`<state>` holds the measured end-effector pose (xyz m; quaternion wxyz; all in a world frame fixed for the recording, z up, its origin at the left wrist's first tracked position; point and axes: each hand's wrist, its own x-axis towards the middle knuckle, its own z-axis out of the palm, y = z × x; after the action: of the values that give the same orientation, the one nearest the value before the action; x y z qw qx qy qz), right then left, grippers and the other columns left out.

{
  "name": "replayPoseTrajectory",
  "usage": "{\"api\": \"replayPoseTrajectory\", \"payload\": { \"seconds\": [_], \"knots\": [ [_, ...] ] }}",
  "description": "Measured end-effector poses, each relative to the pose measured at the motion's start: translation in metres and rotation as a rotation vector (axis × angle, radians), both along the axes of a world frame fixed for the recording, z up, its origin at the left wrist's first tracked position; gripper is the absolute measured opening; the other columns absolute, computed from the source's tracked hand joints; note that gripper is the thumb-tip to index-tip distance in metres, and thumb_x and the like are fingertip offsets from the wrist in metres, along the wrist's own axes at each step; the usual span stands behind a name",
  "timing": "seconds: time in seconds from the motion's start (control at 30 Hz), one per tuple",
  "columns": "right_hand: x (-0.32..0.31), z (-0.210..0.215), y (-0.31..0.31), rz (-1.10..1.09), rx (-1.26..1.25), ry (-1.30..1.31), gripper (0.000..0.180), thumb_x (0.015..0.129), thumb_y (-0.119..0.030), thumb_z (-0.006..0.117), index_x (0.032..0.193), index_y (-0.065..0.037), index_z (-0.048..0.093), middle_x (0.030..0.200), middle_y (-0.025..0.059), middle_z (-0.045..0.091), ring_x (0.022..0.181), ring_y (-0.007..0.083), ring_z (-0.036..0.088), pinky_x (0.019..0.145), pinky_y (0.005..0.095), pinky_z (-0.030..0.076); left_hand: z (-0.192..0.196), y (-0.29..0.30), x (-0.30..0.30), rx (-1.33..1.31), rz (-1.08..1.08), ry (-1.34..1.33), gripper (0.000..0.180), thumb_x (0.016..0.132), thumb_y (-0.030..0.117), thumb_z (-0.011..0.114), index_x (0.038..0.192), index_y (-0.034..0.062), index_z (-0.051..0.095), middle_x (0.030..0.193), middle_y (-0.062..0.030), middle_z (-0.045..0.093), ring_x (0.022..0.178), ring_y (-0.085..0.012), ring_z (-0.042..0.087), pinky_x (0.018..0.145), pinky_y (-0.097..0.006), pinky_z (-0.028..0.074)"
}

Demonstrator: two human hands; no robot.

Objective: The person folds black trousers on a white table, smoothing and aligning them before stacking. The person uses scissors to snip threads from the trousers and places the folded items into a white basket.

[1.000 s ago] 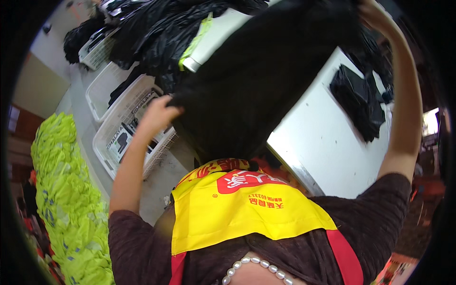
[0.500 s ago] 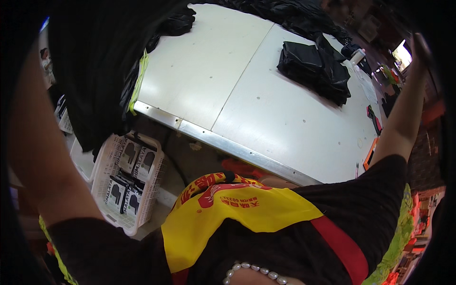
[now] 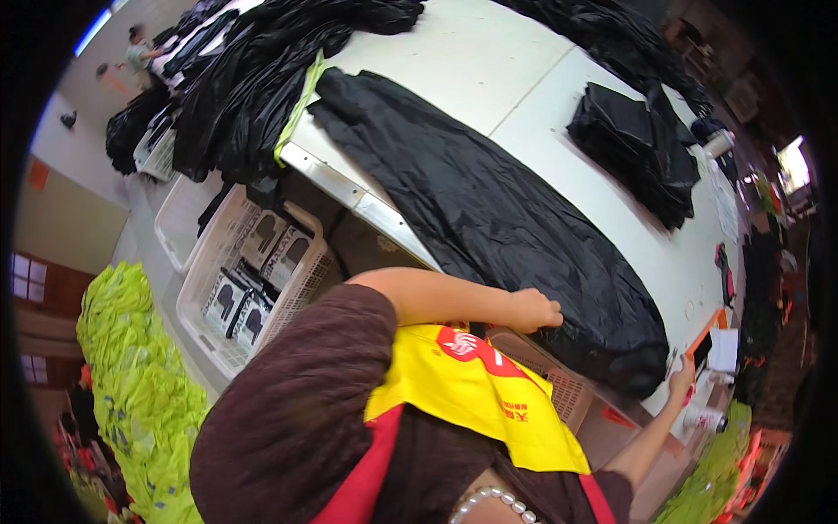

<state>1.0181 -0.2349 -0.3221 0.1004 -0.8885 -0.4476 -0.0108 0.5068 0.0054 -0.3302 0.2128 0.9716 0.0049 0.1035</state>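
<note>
A long piece of thin, wrinkled black fabric (image 3: pixel 489 210) lies across the white table, its near edge along the table's front. My left hand (image 3: pixel 535 311) is closed at this near edge, its fingertips against the fabric; whether it pinches any is hidden. Off to the right, my right hand (image 3: pixel 682 382) is closed beside an orange-edged holder (image 3: pixel 704 335) with a dark, flat item in it. A bit of red shows at the right fingers, too small to name. A white bottle-shaped container (image 3: pixel 704 418) lies just below that hand.
A folded black stack (image 3: pixel 630 144) sits at the table's (image 3: pixel 436 48) far right. Black fabric (image 3: pixel 253 79) is heaped at the left. Below stands a white basket (image 3: pixel 316 275) with printed packets. Yellow-green material (image 3: pixel 131 349) is piled at far left; a person (image 3: pixel 140 54) is at the back.
The black fabric raised on the left is now laid along the table. My left arm has come down across my front, and my right hand has dropped to the table's right end.
</note>
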Motion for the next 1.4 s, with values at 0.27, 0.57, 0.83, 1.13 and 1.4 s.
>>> {"api": "replayPoseTrajectory", "payload": {
  "seconds": [0.27, 0.57, 0.83, 1.13, 1.4],
  "knots": [
    [-0.368, -0.010, 0.120, 0.405, 0.217, 0.475, 0.039, 0.088, -0.021, 0.050, 0.118, 0.004, 0.050, 0.121, 0.0232, 0.051, 0.115, 0.0374, 0.045, 0.100, 0.0415, 0.030, -0.015, -0.001, 0.012, -0.513, -0.114, 0.089, 0.039, 0.071, 0.028, 0.070, 0.096, -0.0010, 0.060, 0.095, -0.0185, 0.059, 0.090, -0.0346, 0.058, 0.077, -0.039, 0.048],
    [-0.362, -0.024, 0.108, 0.479, 0.001, 0.358, 0.063, 0.075, -0.023, 0.067, 0.127, 0.001, 0.042, 0.135, 0.0200, 0.038, 0.127, 0.0354, 0.032, 0.106, 0.0423, 0.024, -0.020, 0.227, -0.227, -0.028, 1.112, -0.408, 0.018, 0.071, 0.006, 0.060, 0.088, 0.0034, 0.064, 0.091, -0.0147, 0.061, 0.090, -0.0310, 0.056, 0.082, -0.039, 0.045],
    [-0.416, 0.011, 0.149, 0.026, -0.436, 0.123, 0.062, 0.084, -0.041, 0.054, 0.131, -0.002, 0.039, 0.139, 0.0208, 0.032, 0.130, 0.0372, 0.028, 0.102, 0.0489, 0.025, -0.005, 0.367, -0.409, -0.749, 1.868, -0.564, 0.031, 0.077, 0.020, 0.066, 0.097, -0.0020, 0.058, 0.064, -0.0099, 0.058, 0.053, -0.0228, 0.058, 0.049, -0.033, 0.050],
    [-0.400, -0.045, 0.133, -0.153, -0.364, 0.151, 0.070, 0.089, -0.051, 0.043, 0.141, -0.011, 0.020, 0.147, 0.0184, 0.014, 0.132, 0.0431, 0.017, 0.098, 0.0598, 0.025, 0.075, 0.427, -0.434, -1.468, 0.740, -0.755, 0.020, 0.087, 0.012, 0.057, 0.106, 0.0055, 0.057, 0.097, -0.0045, 0.061, 0.092, -0.0143, 0.057, 0.084, -0.033, 0.044],
    [-0.401, -0.047, 0.147, -0.209, -0.384, 0.171, 0.070, 0.089, -0.050, 0.041, 0.143, -0.013, 0.016, 0.148, 0.0170, 0.011, 0.135, 0.0402, 0.012, 0.101, 0.0580, 0.020, -0.034, 0.440, -0.522, 0.120, 0.772, 0.028, 0.019, 0.073, 0.004, 0.048, 0.086, 0.0008, 0.062, 0.094, -0.0144, 0.060, 0.095, -0.0325, 0.054, 0.090, -0.034, 0.040]
  ]
}}
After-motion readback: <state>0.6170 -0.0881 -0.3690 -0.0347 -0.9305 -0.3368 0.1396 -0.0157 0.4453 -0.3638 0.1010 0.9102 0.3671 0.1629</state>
